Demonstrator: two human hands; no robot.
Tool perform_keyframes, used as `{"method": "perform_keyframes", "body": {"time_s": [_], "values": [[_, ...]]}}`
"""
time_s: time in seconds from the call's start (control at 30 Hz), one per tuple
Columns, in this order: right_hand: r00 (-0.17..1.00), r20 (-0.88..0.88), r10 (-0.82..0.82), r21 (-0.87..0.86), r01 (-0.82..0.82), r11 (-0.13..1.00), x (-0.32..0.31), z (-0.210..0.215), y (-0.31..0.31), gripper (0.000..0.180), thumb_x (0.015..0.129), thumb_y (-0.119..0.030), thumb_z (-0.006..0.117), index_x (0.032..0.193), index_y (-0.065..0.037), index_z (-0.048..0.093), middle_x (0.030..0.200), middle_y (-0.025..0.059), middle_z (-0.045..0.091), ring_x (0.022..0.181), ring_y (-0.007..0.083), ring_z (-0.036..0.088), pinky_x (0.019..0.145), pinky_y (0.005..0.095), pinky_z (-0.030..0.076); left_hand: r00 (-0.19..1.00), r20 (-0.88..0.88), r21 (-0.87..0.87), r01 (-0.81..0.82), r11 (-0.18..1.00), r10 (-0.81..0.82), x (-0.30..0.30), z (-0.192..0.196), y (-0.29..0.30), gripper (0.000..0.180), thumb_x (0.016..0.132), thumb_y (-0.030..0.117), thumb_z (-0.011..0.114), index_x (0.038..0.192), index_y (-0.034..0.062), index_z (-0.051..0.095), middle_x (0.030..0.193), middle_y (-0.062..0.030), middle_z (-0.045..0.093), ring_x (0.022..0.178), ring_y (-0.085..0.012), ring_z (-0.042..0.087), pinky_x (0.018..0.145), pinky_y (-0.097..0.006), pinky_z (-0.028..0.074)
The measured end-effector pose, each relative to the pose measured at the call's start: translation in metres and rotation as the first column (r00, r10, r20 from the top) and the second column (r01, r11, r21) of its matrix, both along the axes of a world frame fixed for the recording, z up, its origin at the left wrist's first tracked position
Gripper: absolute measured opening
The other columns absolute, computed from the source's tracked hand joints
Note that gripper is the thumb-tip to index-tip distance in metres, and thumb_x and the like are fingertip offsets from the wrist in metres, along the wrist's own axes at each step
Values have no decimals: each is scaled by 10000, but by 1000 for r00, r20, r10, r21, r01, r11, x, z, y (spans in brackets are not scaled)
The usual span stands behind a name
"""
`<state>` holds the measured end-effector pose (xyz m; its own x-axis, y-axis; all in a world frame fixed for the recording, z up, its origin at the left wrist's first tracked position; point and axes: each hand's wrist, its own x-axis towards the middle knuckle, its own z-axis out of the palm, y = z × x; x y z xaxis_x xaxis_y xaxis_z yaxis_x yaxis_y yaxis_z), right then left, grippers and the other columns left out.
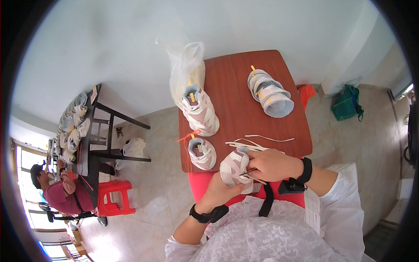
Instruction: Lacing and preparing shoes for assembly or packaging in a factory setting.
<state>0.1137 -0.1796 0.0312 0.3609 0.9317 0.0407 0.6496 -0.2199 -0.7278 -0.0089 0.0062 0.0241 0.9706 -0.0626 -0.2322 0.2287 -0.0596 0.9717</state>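
A white and pale pink shoe upper (232,169) is held at the near edge of the brown table, over my lap. My left hand (217,191) is closed on its lower left side. My right hand (273,165) pinches a thin dark tool (248,172) against the upper's lacing area; its exact kind is too small to tell. Loose white laces (235,143) stick out beside my right fingers. Just left of the held upper stands a similar shoe upper (202,154) with a yellow tab and a red string (190,136) by it.
On the brown table (238,91) are a left row of nested uppers (201,112), a right stack of uppers (270,94) and a loose lace (270,138). A clear plastic bag (185,65) adjoins the left row. Leftward, a person (67,192) sits by another loaded table (94,135).
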Motion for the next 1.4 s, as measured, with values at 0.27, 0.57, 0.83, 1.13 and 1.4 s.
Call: {"method": "perform_keyframes", "body": {"time_s": [0.27, 0.57, 0.83, 1.13, 1.4], "values": [[969, -158, -190, 28, 196, 980, 0, -11, 6, 185, 809, -174, 581, 847, -5, 645, 767, 163, 601, 738, 324, 620, 640, 408, 469, 917, 7, -331, -374, 867, 398, -1, -16, -22, 884, 769, 123, 766, 1430, 17, 187, 1321, -153, 424, 1237, -226, 440, 998, -374, 423], [827, -473, -302, -151, 262, 953, 4, -4, 5, 208, 801, -178, 647, 873, 18, 655, 709, 120, 608, 662, 178, 569, 628, 322, 450, 896, 204, -81, -386, 919, 394, 2, -12, -23, 857, 727, -90, 709, 1417, 70, 226, 1310, -129, 455, 1198, -232, 493, 979, -356, 455], [794, -534, -290, -199, 215, 956, -1, -22, 4, 256, 769, -249, 635, 793, 5, 662, 626, 100, 596, 606, 180, 562, 595, 339, 444, 919, 180, -77, -342, 936, 351, -1, -22, -28, 709, 725, -88, 715, 1334, 38, 375, 1264, -104, 503, 1173, -198, 509, 986, -350, 443], [782, -448, -433, -129, 423, 897, -20, -29, 14, 249, 775, -232, 596, 760, 14, 632, 682, 195, 630, 662, 330, 627, 635, 429, 471, 905, 125, -98, -398, 912, 408, -1, -17, -29, 650, 729, -91, 708, 1298, 30, 419, 1220, -81, 525, 1150, -183, 514, 973, -337, 443], [809, -429, -402, -8, 442, 897, -23, -16, 10, 233, 848, -211, 577, 842, 15, 634, 729, 166, 641, 663, 295, 623, 621, 390, 468, 893, 47, -236, -426, 873, 448, -6, -17, -23, 555, 801, -69, 679, 1289, 8, 425, 1210, -112, 549, 1095, -173, 558, 929, -314, 476]]}}
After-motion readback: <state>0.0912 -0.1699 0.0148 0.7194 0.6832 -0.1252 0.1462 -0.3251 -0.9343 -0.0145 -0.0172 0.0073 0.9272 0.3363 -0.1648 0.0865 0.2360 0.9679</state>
